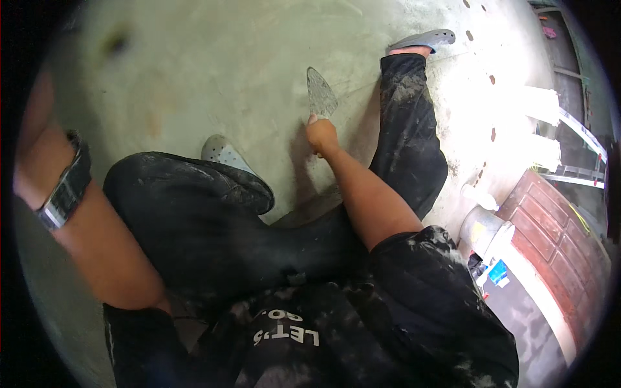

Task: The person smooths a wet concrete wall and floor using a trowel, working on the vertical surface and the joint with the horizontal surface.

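My right hand (pixel 321 137) is closed around the handle of a pointed trowel (pixel 320 95), its thumb lying along the top near the blade. The blade is smeared with grey material and points away from me, over the smooth grey-green floor (pixel 259 58). Whether it touches the surface I cannot tell. At the far left edge, my left hand (pixel 40 113) is raised beyond a dark wristwatch (pixel 69 184). Its fingers are lost in the dark rim of the picture, so its grip is hidden.
My legs in dusty black trousers (pixel 414 129) spread on both sides of the trowel, with grey clogs (pixel 223 152) on my feet. To the right are a whitish bucket (pixel 482 229), a reddish-brown panelled board (pixel 550 226) and metal rails (pixel 582 132). Bright glare washes out the floor there.
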Motion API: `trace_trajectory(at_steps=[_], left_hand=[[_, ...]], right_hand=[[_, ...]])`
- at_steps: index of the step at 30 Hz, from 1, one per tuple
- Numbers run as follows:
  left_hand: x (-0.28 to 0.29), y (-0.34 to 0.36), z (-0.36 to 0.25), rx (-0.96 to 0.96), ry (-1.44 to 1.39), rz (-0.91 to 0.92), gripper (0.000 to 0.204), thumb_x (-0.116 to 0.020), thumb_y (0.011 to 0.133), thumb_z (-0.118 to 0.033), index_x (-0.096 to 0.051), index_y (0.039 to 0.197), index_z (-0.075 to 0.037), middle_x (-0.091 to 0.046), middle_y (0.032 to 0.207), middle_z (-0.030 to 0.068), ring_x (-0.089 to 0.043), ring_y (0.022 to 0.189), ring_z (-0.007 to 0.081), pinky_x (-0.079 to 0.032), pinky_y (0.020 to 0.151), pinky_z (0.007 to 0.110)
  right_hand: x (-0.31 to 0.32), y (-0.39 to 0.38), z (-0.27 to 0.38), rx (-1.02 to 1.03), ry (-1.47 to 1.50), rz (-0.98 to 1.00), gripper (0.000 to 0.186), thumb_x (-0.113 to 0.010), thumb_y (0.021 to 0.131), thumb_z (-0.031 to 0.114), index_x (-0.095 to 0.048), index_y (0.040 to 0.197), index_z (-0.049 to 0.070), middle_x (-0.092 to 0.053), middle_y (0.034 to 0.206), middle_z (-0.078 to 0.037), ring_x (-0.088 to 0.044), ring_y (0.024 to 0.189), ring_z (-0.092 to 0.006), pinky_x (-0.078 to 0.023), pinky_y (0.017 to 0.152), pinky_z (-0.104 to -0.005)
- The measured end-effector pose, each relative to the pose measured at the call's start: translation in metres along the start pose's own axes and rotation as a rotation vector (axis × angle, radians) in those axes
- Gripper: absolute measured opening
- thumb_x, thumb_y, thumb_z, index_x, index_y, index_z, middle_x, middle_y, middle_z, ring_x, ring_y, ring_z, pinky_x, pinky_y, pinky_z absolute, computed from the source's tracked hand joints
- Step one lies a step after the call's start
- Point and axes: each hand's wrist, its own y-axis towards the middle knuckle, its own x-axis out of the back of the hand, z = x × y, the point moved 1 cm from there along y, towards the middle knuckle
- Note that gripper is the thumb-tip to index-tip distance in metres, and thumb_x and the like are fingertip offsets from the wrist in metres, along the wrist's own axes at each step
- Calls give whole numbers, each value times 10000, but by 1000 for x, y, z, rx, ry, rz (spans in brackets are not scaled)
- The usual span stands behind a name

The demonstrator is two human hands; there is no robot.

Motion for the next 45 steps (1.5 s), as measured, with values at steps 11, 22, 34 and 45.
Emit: trace_trajectory(at_steps=[11, 22, 34, 45], left_hand=[[-145, -143, -163, -179, -319, 1059, 542, -605, 923, -541, -719, 806, -24, -668, 716, 205, -682, 740, 387, -552, 715, 433], [-121, -201, -238, -707, -789, 951, 206, -669, 857, -168, -676, 1014, -34, -635, 737, 83, -604, 620, 215, -478, 552, 331], [-137, -195, -142, -762, -187, 1118, 137, -621, 806, -183, -578, 726, -81, -593, 649, 47, -643, 621, 204, -480, 538, 342], [-118, -181, -145, -739, -268, 1092, 146, -630, 751, -196, -591, 712, -61, -544, 619, 22, -576, 562, 163, -392, 495, 308]], right_hand=[[108, 57, -24, 3, 323, -40, 566, -422, 1038, 458, -658, 1040, -56, -690, 913, -186, -667, 724, -320, -531, 641, -465], [91, -13, -38, -48, 712, -85, 421, -518, 1028, 472, -540, 843, 94, -494, 660, -6, -458, 514, -156, -414, 497, -346], [77, 43, -72, -161, -3, -77, 362, -505, 1013, 255, -647, 972, -75, -653, 822, -184, -621, 621, -274, -520, 544, -441], [34, 5, -59, 285, -740, 39, 343, -482, 995, 230, -693, 995, -40, -713, 941, -252, -730, 793, -355, -585, 664, -460]])
